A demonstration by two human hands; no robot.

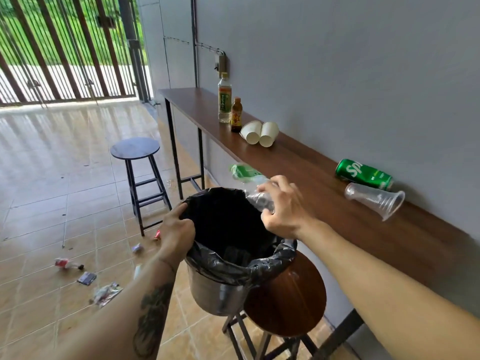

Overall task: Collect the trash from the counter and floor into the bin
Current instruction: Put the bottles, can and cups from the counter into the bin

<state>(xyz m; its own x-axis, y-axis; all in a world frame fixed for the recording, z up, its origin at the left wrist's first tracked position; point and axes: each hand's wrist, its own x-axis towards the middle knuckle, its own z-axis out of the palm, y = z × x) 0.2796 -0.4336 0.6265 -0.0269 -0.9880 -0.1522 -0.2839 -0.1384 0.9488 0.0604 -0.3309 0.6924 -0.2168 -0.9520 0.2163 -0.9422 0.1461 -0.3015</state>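
- Right hand [281,206] is closed around a crumpled clear plastic bottle [250,181] with a green label, held over the far rim of the bin [215,289]; the bottle juts beyond the fingers
- Left hand [176,229] grips the bin's near-left rim and black liner [233,268]
- Green can [363,174] and clear cup [374,200] lie on the counter [298,162]; wrappers [105,294] litter the floor

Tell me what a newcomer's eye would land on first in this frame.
Centre frame, the bin lined with a black bag: the left hand grips its rim while the right hand holds a crumpled clear plastic bottle over the opening. Next, the green can lying on the counter beside a tipped clear cup, and wrappers scattered on the floor at left.
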